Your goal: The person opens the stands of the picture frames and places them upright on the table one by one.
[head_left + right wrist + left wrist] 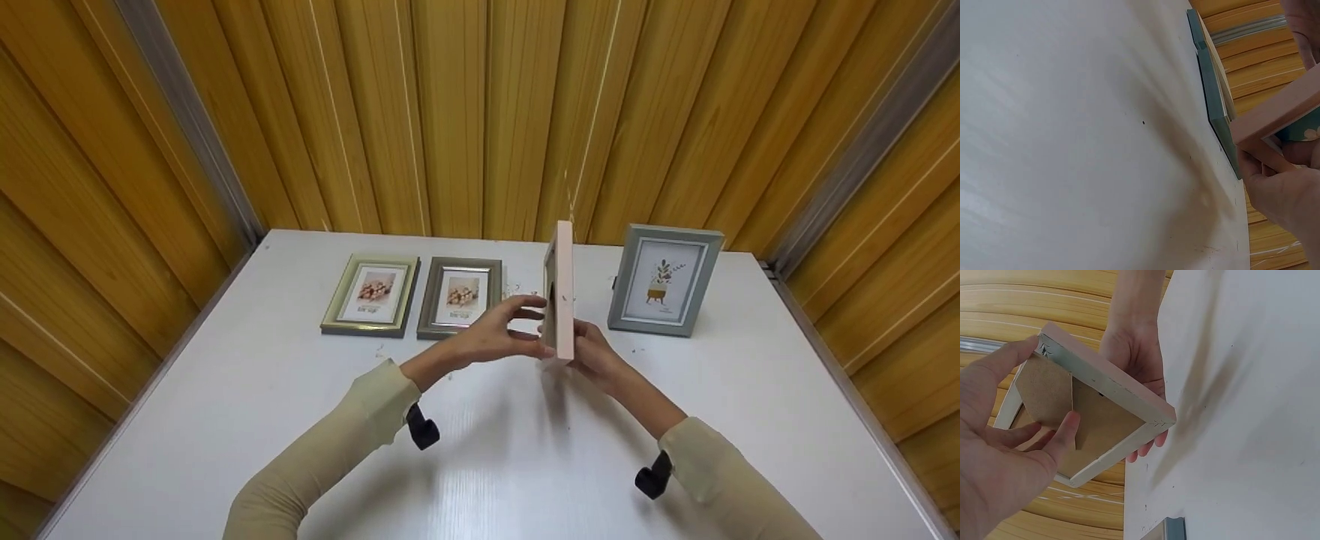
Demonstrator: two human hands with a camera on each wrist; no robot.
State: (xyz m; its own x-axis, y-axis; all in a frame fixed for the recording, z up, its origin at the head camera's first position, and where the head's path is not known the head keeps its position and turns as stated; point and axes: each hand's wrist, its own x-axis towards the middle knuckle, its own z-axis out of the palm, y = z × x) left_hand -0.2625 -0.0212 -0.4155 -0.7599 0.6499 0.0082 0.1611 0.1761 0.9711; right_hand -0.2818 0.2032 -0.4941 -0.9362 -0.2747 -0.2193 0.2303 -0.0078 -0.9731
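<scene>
Between the two hands, a pink picture frame [565,292] is held upright and edge-on above the table. My left hand [489,335] is at its back, where the left wrist view shows a brown support flap [1047,391] angled out from the backing. Its fingers bend against the flap while one digit presses the frame's corner. My right hand [598,358] grips the frame from the front side. In the right wrist view, fingers curl round the pink edge, and part of a dark green picture [1300,128] with a pale flower shows. The left hand hides some of the back.
On the white table [247,375], a gold frame [335,304] and a brown-grey frame [429,304] lie at the back left. A grey-green frame [621,285] with a plant picture stands at the back right. Wood-patterned panels [450,112] enclose the table.
</scene>
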